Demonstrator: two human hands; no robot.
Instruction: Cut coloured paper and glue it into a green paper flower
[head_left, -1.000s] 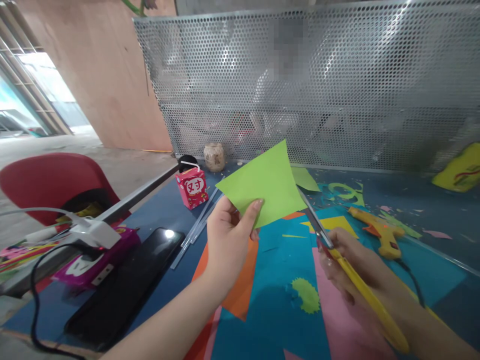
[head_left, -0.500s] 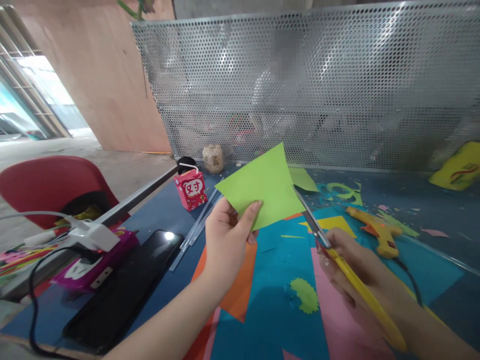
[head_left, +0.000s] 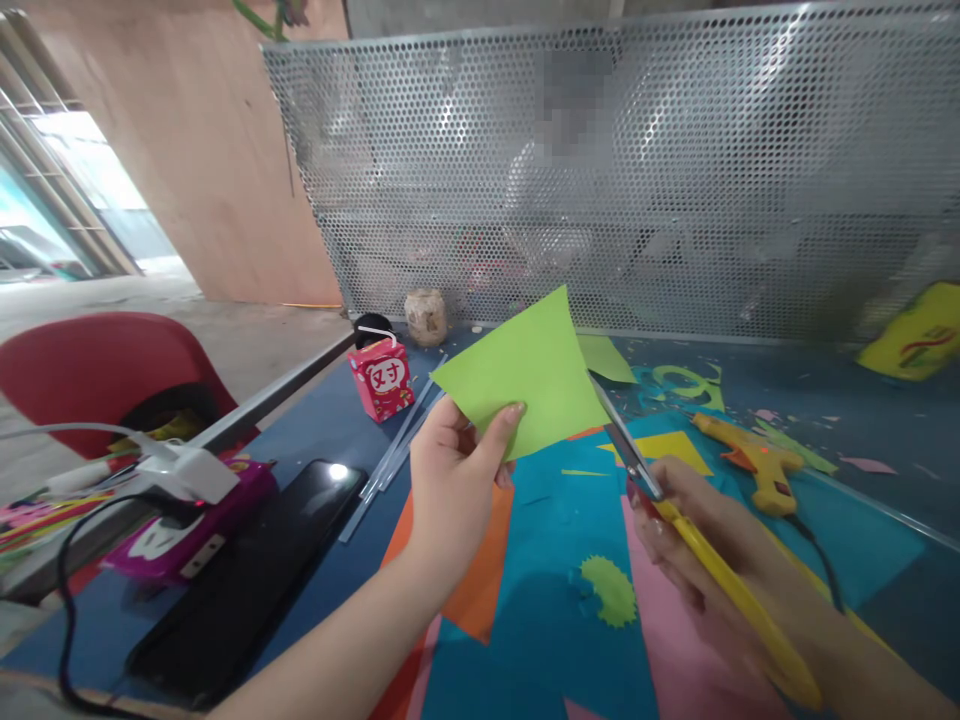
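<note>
My left hand [head_left: 454, 485] pinches a light green paper sheet [head_left: 525, 375] by its lower edge and holds it up above the table. My right hand [head_left: 712, 545] grips yellow-handled scissors [head_left: 675, 520]; the blades reach up to the sheet's right edge. Below them, coloured paper sheets lie on the table: teal [head_left: 555, 620], orange [head_left: 480, 580], pink [head_left: 675, 650] and yellow [head_left: 679, 450], with a small jagged green scrap [head_left: 611, 590] on the teal one.
A yellow glue gun [head_left: 757, 460] lies at the right with its cord. A red drink carton [head_left: 382, 375], clear glue sticks [head_left: 394, 450], a black phone [head_left: 247, 580], a magenta box [head_left: 187, 525] and a red chair [head_left: 105, 365] are at the left. A perforated metal screen [head_left: 637, 170] stands behind; a person sits beyond it.
The scissor blades have crept slightly up along the green sheet's right edge. Otherwise the hands and the paper have barely moved.
</note>
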